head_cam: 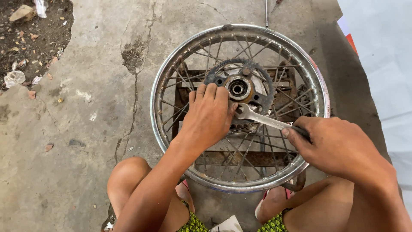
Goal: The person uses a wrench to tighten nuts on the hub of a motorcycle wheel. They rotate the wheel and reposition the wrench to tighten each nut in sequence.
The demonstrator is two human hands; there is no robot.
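Right hand (332, 148) grips wrench (262, 118) beside left hand (209, 116) on sprocket (262, 92).

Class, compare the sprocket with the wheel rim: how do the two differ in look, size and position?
The sprocket is dark, rusty and toothed; the rim is a smooth, shiny silver hoop. The sprocket is much smaller than the rim. It sits at the hub, while the rim forms the outer edge, with spokes between them. The left hand rests on the sprocket, not on the rim. Both are round metal parts of one wheel.
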